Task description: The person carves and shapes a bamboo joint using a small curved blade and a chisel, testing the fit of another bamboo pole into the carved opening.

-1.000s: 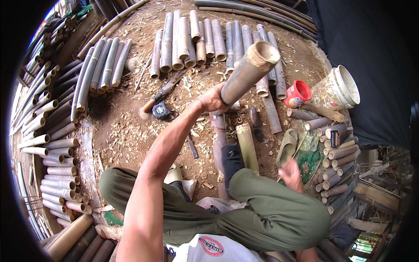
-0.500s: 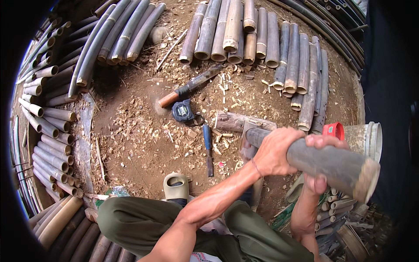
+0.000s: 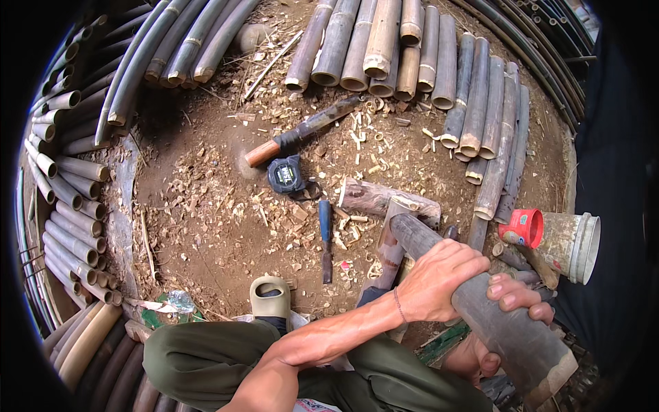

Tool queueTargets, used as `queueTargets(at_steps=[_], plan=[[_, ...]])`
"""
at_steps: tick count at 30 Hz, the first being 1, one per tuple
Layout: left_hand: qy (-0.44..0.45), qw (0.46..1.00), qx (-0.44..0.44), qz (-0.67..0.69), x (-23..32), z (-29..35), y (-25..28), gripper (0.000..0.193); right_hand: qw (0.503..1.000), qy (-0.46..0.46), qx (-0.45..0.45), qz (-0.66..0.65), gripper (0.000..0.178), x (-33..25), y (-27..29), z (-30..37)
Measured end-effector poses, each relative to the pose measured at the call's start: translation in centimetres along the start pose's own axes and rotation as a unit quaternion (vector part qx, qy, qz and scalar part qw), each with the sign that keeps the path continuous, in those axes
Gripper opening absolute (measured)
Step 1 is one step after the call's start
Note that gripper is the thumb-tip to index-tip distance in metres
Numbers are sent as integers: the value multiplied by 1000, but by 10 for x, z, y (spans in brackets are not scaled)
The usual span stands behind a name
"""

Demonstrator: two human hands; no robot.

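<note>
Both my hands are wrapped around a thick dark bamboo tube (image 3: 504, 326) that slants from the middle right toward the lower right. My left hand (image 3: 439, 278) grips its upper part from above. Lower down, my right hand (image 3: 518, 299) clasps it, fingers over the top and thumb underneath. The tube's upper end lies against a wooden block (image 3: 391, 254) beside a short log (image 3: 367, 194); their exact contact is hard to see. Its lower end shows a pale, trimmed rim. On the ground nearby lie a blue-handled chisel (image 3: 325, 237) and a tape measure (image 3: 285, 175).
A long tool with a wooden end and dark wrapping (image 3: 292, 137) lies beyond the tape measure. Bamboo tubes (image 3: 381, 41) line the far side, with stacks (image 3: 75, 240) at left. A red cup (image 3: 525, 226) and a white bucket (image 3: 583, 247) stand right. Wood chips litter the soil.
The bamboo tube's lower end has swung down and toward me, so the tube slants more steeply. Both hands have moved down with it, still gripping. The view has shifted slightly.
</note>
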State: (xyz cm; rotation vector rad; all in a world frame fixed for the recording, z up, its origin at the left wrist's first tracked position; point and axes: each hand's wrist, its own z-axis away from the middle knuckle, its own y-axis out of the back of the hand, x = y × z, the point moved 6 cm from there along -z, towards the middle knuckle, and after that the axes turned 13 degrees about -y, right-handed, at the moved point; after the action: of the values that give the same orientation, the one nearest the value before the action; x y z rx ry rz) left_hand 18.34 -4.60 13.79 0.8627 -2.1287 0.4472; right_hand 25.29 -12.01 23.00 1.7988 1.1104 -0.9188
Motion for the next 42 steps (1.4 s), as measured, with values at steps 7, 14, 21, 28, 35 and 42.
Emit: queueTargets(at_steps=[7,14,21,28,35,42], plan=[[17,1000,-11,0,8,-1,1,64,998,-18,32,-49,80,-2,2,-6],[-164,982,56,-78,136,-69,-26,47,957,91,154,-230,61,-93,107,36],[147,975,-62,151,114,-98,-81,80,890,-204,332,235,82,-28,100,154],[288,921,-36,-260,-62,85,-43,80,763,-568,307,30,87,141,97,208],[598,799,11,-67,-114,284,-21,115,798,-484,253,256,86,249,257,128],[524,848,75,-19,-132,259,-16,125,857,-466,111,191,70,180,80,187]])
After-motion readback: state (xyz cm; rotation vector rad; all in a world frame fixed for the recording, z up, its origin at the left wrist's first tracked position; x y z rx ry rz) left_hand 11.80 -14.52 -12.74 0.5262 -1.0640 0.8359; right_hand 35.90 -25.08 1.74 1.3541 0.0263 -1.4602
